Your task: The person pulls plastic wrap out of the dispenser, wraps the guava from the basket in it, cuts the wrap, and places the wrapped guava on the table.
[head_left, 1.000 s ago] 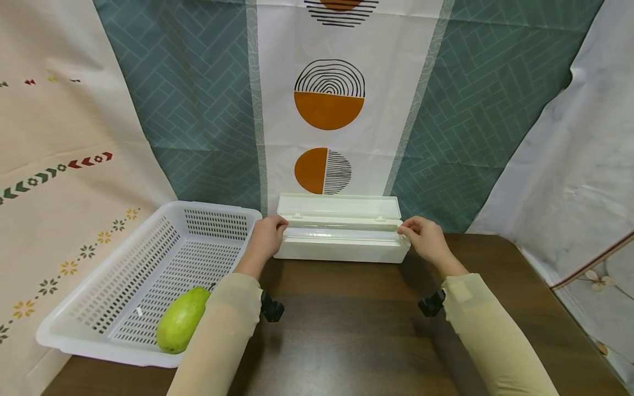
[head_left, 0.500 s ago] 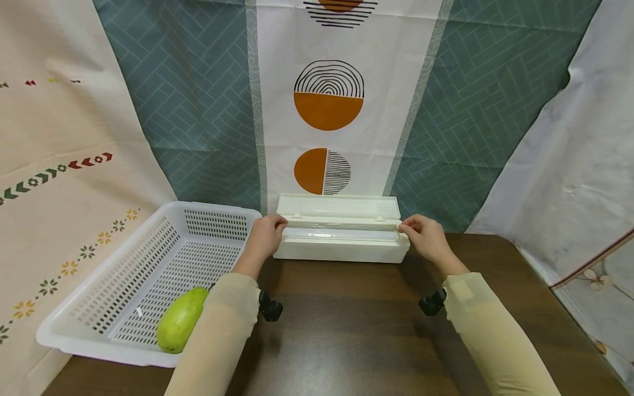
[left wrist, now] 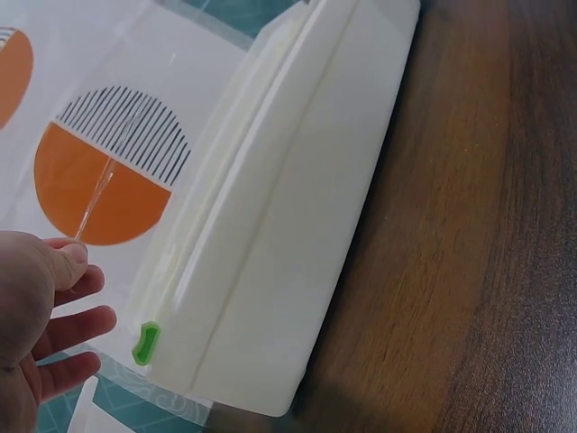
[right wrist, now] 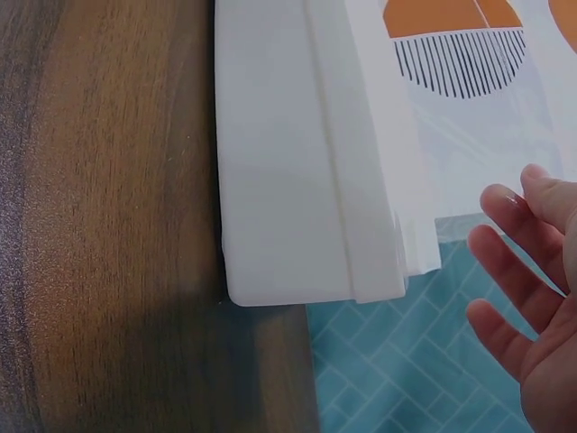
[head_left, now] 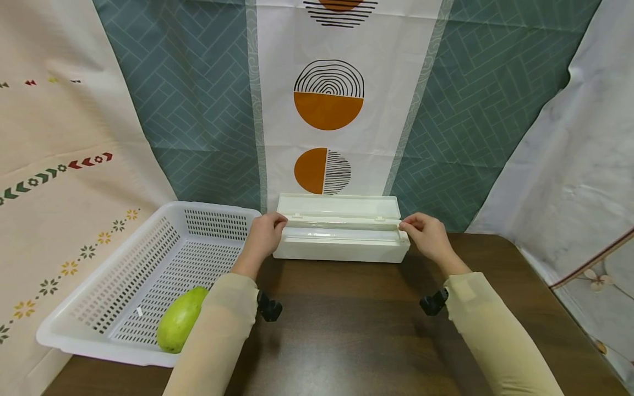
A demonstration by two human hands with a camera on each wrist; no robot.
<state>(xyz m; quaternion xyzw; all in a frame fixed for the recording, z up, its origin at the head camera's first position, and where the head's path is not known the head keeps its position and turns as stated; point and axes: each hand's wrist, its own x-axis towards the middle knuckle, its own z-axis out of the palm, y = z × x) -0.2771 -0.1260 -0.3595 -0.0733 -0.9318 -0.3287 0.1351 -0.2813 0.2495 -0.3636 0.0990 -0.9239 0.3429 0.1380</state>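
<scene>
A long white cling film dispenser box (head_left: 342, 251) stands at the back of the table, its lid (head_left: 339, 206) raised. My left hand (head_left: 264, 237) pinches one end of the clear cling film (left wrist: 97, 197) between thumb and index finger, above the box's left end. At the right end, thumb and index finger of my right hand (head_left: 427, 235) pinch the film's other corner, other fingers loosely spread. In the left wrist view the film's edge shows as a thin, shiny strand. A green slider (left wrist: 146, 344) sits at the box's end.
On the left stands a white perforated plastic basket (head_left: 106, 352) with a green mango-like fruit (head_left: 181, 320) in it. Patterned cloths (head_left: 208, 99) hang close behind the box. A dark wooden table (head_left: 346, 330) lies under everything.
Both hands have risen very slightly, each moving a touch outward, still pinching the film's ends. Box, basket and fruit stay where they were.
</scene>
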